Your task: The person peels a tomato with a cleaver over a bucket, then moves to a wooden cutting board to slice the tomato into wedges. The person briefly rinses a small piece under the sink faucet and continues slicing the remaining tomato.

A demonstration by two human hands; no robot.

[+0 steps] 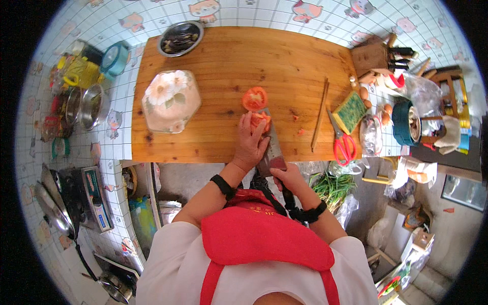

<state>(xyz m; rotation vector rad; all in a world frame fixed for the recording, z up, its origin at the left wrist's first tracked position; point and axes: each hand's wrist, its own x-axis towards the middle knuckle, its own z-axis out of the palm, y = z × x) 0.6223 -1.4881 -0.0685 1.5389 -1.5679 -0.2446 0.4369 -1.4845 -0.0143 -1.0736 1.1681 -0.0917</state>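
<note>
My left hand (pixel 251 139) rests over a cut piece of tomato (pixel 260 121) on the wooden table (pixel 225 68), fingers curled on it. In my right hand (pixel 291 178) is the handle of a cleaver (pixel 272 148); its broad blade lies beside the tomato piece and my left fingers, tip pointing away from me. Just beyond sits a tomato half (pixel 255 98), cut face up. Small tomato scraps (pixel 296 118) lie to the right of the blade. The underside of the tomato piece is hidden.
A floral hexagonal plate (pixel 173 114) and a metal bowl (pixel 190 26) stand at left. Chopsticks (pixel 319 118), red-handled scissors (pixel 345 150) and a green-yellow sponge (pixel 349 111) lie at right, near eggs (pixel 387 108). A knife block (pixel 368 57) stands at the back right corner.
</note>
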